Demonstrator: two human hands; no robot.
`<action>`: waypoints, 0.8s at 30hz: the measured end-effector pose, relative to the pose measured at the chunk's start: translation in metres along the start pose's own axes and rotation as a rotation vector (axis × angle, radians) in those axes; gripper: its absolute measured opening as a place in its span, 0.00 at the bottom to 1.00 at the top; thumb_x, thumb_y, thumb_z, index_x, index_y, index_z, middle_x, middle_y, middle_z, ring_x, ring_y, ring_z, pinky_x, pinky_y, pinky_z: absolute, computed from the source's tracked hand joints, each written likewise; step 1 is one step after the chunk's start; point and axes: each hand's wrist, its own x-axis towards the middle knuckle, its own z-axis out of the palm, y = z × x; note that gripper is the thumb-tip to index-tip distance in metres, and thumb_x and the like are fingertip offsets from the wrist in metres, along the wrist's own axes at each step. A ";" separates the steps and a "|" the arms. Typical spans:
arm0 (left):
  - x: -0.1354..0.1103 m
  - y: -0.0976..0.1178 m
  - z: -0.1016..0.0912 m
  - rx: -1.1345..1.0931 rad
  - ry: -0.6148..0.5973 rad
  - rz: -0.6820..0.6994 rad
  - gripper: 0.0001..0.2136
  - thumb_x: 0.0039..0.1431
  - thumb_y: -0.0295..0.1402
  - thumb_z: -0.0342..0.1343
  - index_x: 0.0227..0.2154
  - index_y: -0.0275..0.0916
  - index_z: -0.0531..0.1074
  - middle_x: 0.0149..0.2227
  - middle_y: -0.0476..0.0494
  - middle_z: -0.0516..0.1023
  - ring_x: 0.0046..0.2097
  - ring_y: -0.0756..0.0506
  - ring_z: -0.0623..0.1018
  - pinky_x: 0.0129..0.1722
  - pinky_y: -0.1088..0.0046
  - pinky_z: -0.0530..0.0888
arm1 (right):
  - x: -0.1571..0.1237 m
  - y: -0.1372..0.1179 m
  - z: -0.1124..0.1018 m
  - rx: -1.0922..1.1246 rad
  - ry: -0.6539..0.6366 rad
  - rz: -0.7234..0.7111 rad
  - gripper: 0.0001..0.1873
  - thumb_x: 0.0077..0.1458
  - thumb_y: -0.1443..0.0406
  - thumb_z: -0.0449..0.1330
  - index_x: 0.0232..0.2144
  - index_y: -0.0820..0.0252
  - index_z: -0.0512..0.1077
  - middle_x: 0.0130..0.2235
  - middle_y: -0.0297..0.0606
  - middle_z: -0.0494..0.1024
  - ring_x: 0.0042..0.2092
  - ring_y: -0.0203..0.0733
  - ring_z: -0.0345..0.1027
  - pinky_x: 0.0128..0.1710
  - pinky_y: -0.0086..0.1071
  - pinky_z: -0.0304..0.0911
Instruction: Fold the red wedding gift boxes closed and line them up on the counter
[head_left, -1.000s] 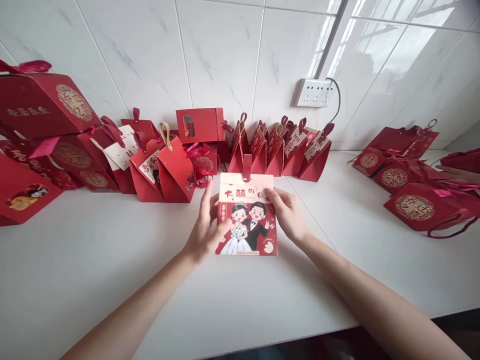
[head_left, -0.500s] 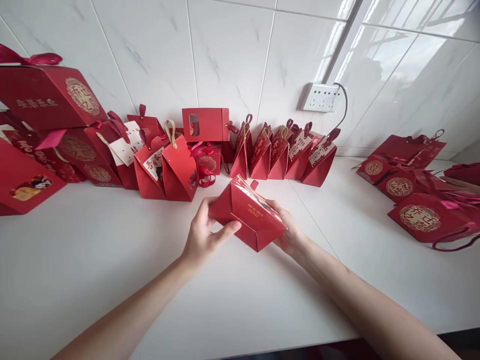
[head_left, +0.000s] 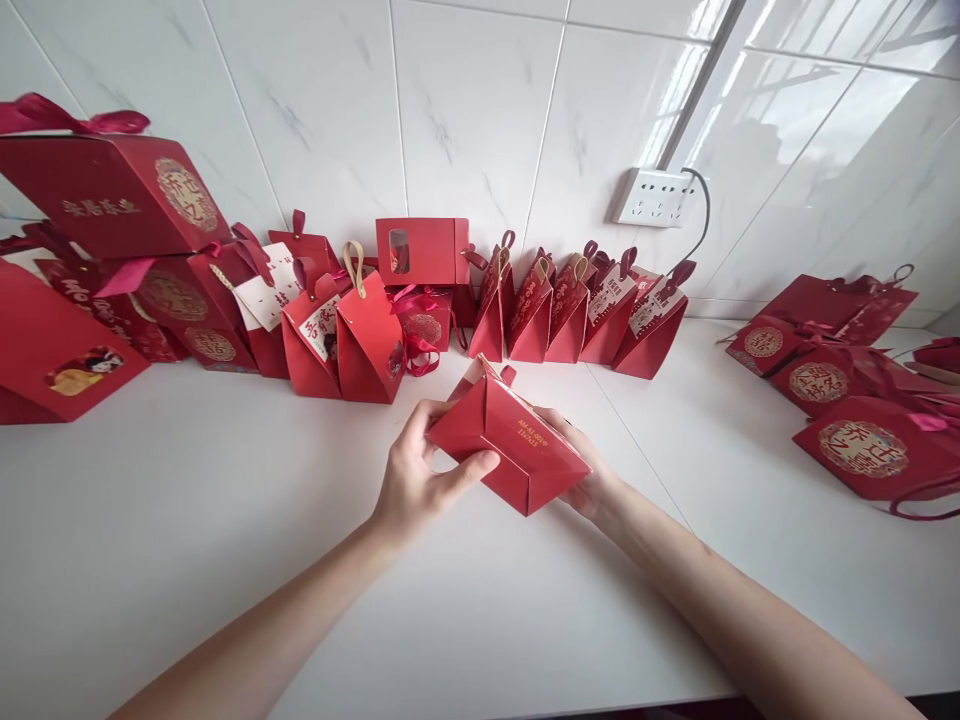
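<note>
Between my two hands is a red gift box (head_left: 517,437), tilted so that its base, with small gold print, faces me. My left hand (head_left: 427,465) grips its left end, thumb lying across the base and fingers behind. My right hand (head_left: 589,465) is wrapped round the right end, its fingers mostly hidden behind the box. A small ribbon loop pokes out at the box's far side. Beyond it, a row of narrow red gift boxes (head_left: 574,310) with ribbon loops stands on the white countertop (head_left: 360,600).
More red boxes and bags (head_left: 345,335) stand at the left, with a large ribboned box (head_left: 112,190) stacked on others. Several round-emblem boxes (head_left: 862,440) sit at the right. A white power strip (head_left: 652,197) with a cable is on the tiled wall (head_left: 472,100).
The held box has tipped a little further, showing more of its base and less of its printed side. The whole view has shifted slightly, so the surroundings appear further right.
</note>
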 end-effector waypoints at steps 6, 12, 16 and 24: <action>0.000 -0.004 -0.006 -0.104 -0.187 -0.149 0.29 0.53 0.59 0.52 0.46 0.37 0.63 0.48 0.37 0.73 0.49 0.40 0.74 0.48 0.64 0.72 | 0.000 -0.006 -0.002 0.034 0.252 -0.075 0.15 0.55 0.53 0.55 0.32 0.59 0.71 0.29 0.36 0.79 0.26 0.40 0.71 0.24 0.29 0.66; 0.001 -0.014 -0.009 0.010 -0.281 -0.244 0.30 0.54 0.40 0.59 0.55 0.40 0.51 0.52 0.36 0.68 0.50 0.41 0.74 0.48 0.62 0.73 | 0.003 -0.003 -0.014 -0.416 0.285 -0.592 0.28 0.54 0.40 0.51 0.29 0.58 0.67 0.27 0.38 0.75 0.26 0.41 0.67 0.23 0.30 0.62; 0.004 -0.017 -0.016 0.196 -0.269 -0.133 0.37 0.48 0.35 0.61 0.59 0.40 0.49 0.50 0.37 0.70 0.50 0.40 0.75 0.51 0.59 0.74 | 0.015 0.009 -0.025 -0.561 0.201 -0.721 0.31 0.58 0.39 0.44 0.32 0.59 0.68 0.28 0.39 0.74 0.29 0.42 0.69 0.26 0.33 0.66; 0.036 -0.005 -0.075 0.345 0.512 0.347 0.33 0.53 0.42 0.57 0.55 0.41 0.43 0.56 0.29 0.63 0.56 0.39 0.72 0.53 0.60 0.73 | 0.028 0.016 -0.033 -0.666 0.095 -0.858 0.29 0.61 0.43 0.41 0.45 0.56 0.67 0.43 0.45 0.72 0.44 0.48 0.71 0.44 0.47 0.69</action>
